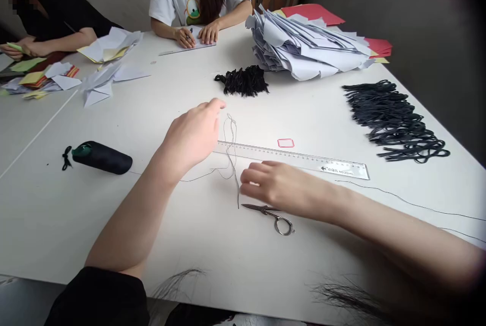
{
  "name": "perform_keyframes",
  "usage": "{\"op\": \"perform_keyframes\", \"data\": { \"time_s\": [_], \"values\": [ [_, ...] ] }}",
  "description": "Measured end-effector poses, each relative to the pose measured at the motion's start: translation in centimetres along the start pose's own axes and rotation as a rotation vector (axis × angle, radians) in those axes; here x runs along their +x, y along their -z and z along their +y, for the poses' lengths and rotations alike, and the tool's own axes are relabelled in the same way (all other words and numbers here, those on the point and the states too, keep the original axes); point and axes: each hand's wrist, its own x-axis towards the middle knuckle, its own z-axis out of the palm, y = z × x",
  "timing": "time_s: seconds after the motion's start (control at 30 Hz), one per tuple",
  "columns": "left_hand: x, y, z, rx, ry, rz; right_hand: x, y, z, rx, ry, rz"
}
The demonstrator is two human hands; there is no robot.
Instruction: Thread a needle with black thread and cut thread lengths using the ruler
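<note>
My left hand (195, 131) is over the left end of a clear ruler (304, 157), its index finger stretched forward; the back of the hand hides the other fingers. Just right of it, a thin dark thread (234, 164) with a small loop at its top crosses the ruler. Beside the thread's lower part is my right hand (271, 184), fingers loosely bent with a gap between them and nothing visible in them. Partly under that hand lie small metal scissors (283, 225). A black spool (110, 158) rests on its side at left, a thread trailing from it.
Black cord tassels lie in a bunch (245, 81) ahead and in a row (391, 118) at right. A tall paper stack (307, 45) stands behind. Folded papers (110, 45) are at left. Two people sit across the white table (182, 245), one holding a pen (187, 37).
</note>
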Motion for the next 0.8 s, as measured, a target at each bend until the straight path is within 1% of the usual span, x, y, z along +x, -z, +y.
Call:
{"op": "perform_keyframes", "data": {
  "time_s": [0.07,0.13,0.2,0.27,0.3,0.37,0.4,0.43,0.47,0.53,0.57,0.6,0.67,0.73,0.8],
  "values": [
    [-0.2,0.0,0.1,0.164,0.026,-0.086,0.6,-1.4,-0.8,-0.135,0.099,-0.001],
    [-0.4,0.0,0.3,0.202,0.006,-0.105,1.0,-2.7,-1.3,-0.195,0.145,0.003],
    [-0.6,0.1,0.4,0.144,-0.027,-0.089,1.2,-3.6,-1.4,-0.217,0.155,0.007],
    [-0.6,0.1,0.3,0.034,-0.053,-0.076,1.2,-3.8,-1.2,-0.186,0.147,0.024],
    [-0.5,0.1,0.3,-0.037,-0.058,-0.074,1.2,-3.7,-1.1,-0.127,0.132,0.050],
    [-0.4,0.1,0.2,-0.212,-0.042,-0.102,0.9,-2.7,-0.5,0.102,0.062,0.151],
    [-0.3,0.2,0.3,-0.315,-0.018,-0.161,0.7,-1.9,-0.3,0.249,0.009,0.227],
    [-0.2,0.2,0.4,-0.427,0.015,-0.258,0.5,-1.1,0.0,0.394,-0.053,0.317],
    [-0.1,0.3,0.5,-0.545,0.049,-0.384,0.3,-0.2,0.3,0.515,-0.117,0.413],
    [0.0,0.4,1.0,-0.795,0.096,-0.633,-0.2,1.5,0.6,0.661,-0.244,0.589],
    [0.0,0.5,1.3,-0.916,0.103,-0.704,-0.4,2.2,0.8,0.705,-0.311,0.657],
    [0.0,0.5,1.6,-1.025,0.102,-0.722,-0.6,2.8,0.9,0.748,-0.378,0.711],
    [-0.2,0.4,2.1,-1.173,0.091,-0.642,-0.8,3.5,0.9,0.855,-0.492,0.769],
    [-0.4,0.1,2.6,-1.217,0.100,-0.525,-0.8,3.7,0.9,0.979,-0.547,0.796],
    [-0.5,-0.4,2.9,-1.212,0.122,-0.440,-0.7,3.6,0.8,1.083,-0.553,0.797]
  ]
}}
